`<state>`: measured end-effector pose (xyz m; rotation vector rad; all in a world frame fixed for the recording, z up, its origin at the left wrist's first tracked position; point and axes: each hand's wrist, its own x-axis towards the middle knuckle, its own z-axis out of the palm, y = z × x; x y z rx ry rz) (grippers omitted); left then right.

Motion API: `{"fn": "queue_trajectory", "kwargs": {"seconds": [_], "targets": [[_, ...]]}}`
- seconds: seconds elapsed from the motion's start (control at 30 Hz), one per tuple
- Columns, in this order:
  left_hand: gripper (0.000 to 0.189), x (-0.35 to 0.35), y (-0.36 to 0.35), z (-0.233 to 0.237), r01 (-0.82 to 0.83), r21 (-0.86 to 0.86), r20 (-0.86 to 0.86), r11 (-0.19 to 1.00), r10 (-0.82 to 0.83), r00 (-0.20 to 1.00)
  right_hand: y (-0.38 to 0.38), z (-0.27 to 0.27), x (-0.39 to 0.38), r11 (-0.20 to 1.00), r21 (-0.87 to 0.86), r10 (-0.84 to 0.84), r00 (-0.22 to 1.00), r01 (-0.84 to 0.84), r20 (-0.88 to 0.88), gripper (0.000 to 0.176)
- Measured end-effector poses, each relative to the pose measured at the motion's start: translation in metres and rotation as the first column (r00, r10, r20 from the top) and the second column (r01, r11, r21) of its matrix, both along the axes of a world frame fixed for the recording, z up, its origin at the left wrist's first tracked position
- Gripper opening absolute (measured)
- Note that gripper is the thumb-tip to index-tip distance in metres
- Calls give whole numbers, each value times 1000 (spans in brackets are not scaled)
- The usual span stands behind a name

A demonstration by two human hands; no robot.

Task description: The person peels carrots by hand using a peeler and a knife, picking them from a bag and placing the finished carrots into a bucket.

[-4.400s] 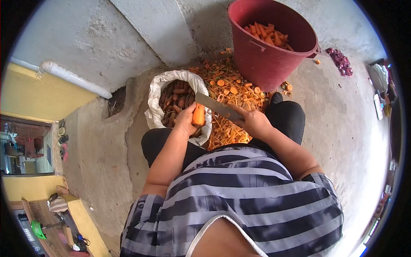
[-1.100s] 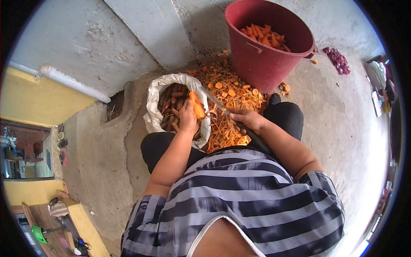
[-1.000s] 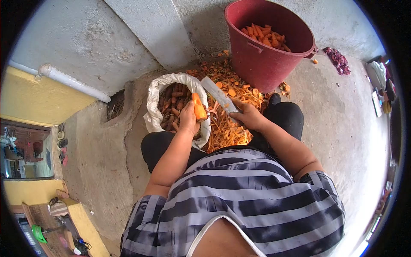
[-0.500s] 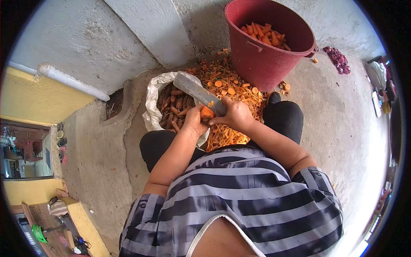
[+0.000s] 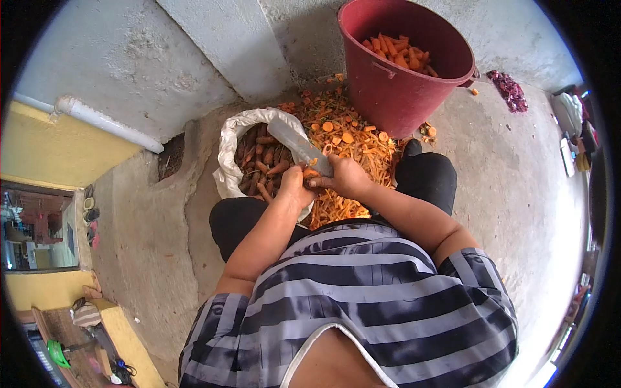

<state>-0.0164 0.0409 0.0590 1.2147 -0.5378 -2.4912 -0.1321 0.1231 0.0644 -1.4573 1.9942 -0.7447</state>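
Observation:
My left hand (image 5: pixel 295 185) is closed around a carrot (image 5: pixel 310 174), held over my lap. Only part of the carrot shows between the hands. With my right hand (image 5: pixel 350 178) I grip a broad-bladed knife (image 5: pixel 292 141), its handle hidden in my fist. The blade slants up to the left, with orange scraps stuck on it, and lies against or very near the carrot. Below and beyond the hands spreads a heap of carrot peelings (image 5: pixel 346 205). To the left, a white sack (image 5: pixel 228 160) with a rolled rim holds several unpeeled carrots (image 5: pixel 264 157).
A tall red bucket (image 5: pixel 404 97) with peeled carrots (image 5: pixel 402 53) inside stands behind the peelings, near the wall (image 5: pixel 294 39). Dark red scraps (image 5: pixel 508 90) lie on the concrete floor (image 5: pixel 511 168) at right. A white pipe (image 5: pixel 107 123) runs along the left wall.
My right thumb and fingers have closed in nearer to the left hand, covering more of the carrot. The knife has shifted slightly with them. Bucket and sack stay in place.

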Motion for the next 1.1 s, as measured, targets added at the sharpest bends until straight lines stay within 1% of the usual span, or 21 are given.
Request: {"fn": "queue_trajectory", "kwargs": {"seconds": [0.07,0.1,0.13,0.17,0.2,0.23,0.3,0.33,0.37,0.4,0.47,0.5,0.6,0.63,0.73,0.8,0.83,0.9,1.0,1.07,1.1], "targets": [[41,10,-4,-7,51,2,-77,999,-51,996,-3,-8,-8,1000,-2,-27,987,28,160,62],[47,19,-11,-6,196,-21,-61,980,-197,979,-5,-10,-12,999,9,-51,969,50,243,64],[48,21,-9,-9,264,-330,17,906,-274,962,-6,-11,-16,997,23,-74,943,70,324,66],[50,22,-7,-10,326,-599,118,731,-322,939,-4,-12,-21,996,36,-85,860,77,503,67],[52,22,-5,-3,375,-796,230,475,-335,914,-3,-9,-25,997,55,-79,807,58,585,68],[60,28,-10,2,535,-843,516,59,-193,834,-2,-7,-27,997,73,-76,746,36,662,68],[56,28,-6,11,562,-810,565,-165,36,824,3,-3,-31,992,119,-64,610,-51,790,69],[55,28,-3,17,581,-769,561,-267,155,813,4,-1,-30,995,91,-44,612,-46,790,70],[46,24,-3,23,445,-847,421,-291,143,896,5,1,-27,997,62,-24,615,-41,788,71],[43,22,1,27,431,-880,427,-199,61,902,6,2,-25,999,32,-4,617,-35,787,73],[35,19,9,29,410,-912,408,-6,-105,907,4,-2,-30,995,-1,70,702,-98,708,78],[30,16,12,29,342,-935,348,-91,-60,936,2,1,-31,991,-16,108,741,-130,663,80],[26,16,19,34,405,-892,406,-201,42,913,2,13,-25,985,-152,148,876,-86,460,88],[26,16,18,33,402,-896,402,-191,41,915,3,14,-23,983,-175,122,905,-53,408,93],[26,17,14,24,397,-902,399,-171,25,917,3,25,-19,989,-129,92,982,-70,168,78],[26,19,12,23,405,-898,413,-173,-10,911,4,39,-18,991,-89,104,991,-96,90,75],[27,20,12,24,413,-904,420,-112,-58,905,4,43,-18,992,-67,110,993,-106,52,73],[28,20,12,29,428,-904,422,8,-157,893,3,38,-17,981,-136,150,987,-142,55,69],[40,21,3,21,396,-915,401,-77,-286,871,3,40,-18,965,-146,224,974,-218,29,66],[35,25,-1,4,343,-938,312,41,-326,892,3,41,-18,953,-133,278,961,-273,17,65],[35,25,-2,3,328,-943,291,60,-335,896,2,40,-19,945,-132,303,953,-298,19,65]]}}
